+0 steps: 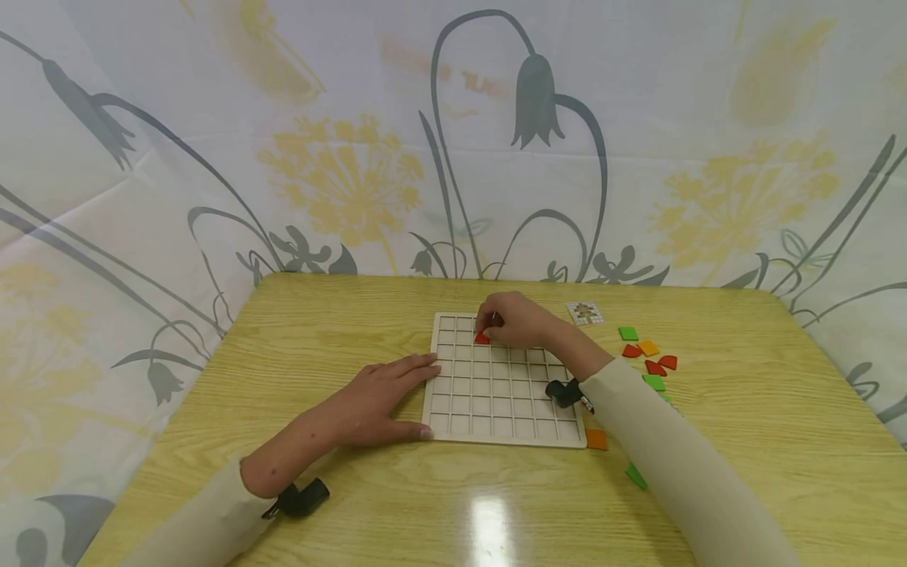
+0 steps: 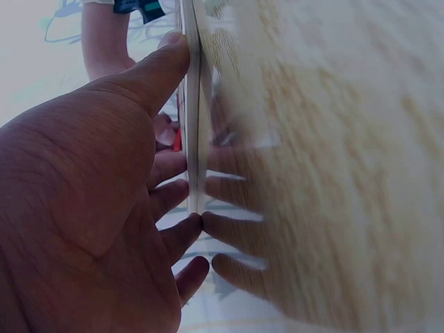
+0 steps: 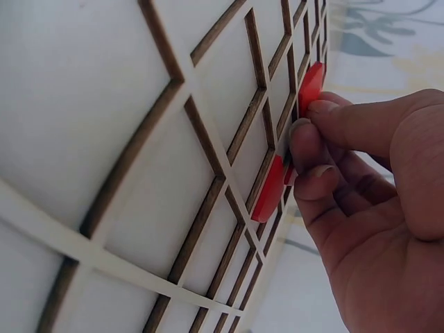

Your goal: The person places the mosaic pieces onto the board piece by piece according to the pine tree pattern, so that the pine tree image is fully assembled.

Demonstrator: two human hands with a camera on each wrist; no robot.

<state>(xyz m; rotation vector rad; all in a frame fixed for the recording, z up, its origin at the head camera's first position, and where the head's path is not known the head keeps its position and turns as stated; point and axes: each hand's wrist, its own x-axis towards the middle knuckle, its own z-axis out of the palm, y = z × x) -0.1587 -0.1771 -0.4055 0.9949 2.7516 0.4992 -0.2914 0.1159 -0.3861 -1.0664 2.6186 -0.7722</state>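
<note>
A pale wooden grid board lies flat on the table, divided into square cells. My left hand rests at its left edge, fingers spread and fairly straight; in the left wrist view the thumb and fingertips touch the board's rim. My right hand is over the board's upper part, its thumb and fingers pinching a red tile at the grid. A second red tile sits in a cell close by, and a sliver of red shows behind the fingertips. From the head view, one red tile shows below the fingers.
Right of the board lie loose tiles: a green square, an orange one, red rounded ones and more green. Another orange tile is by the lower right corner. A small patterned card lies behind. A printed cloth hangs beyond the table.
</note>
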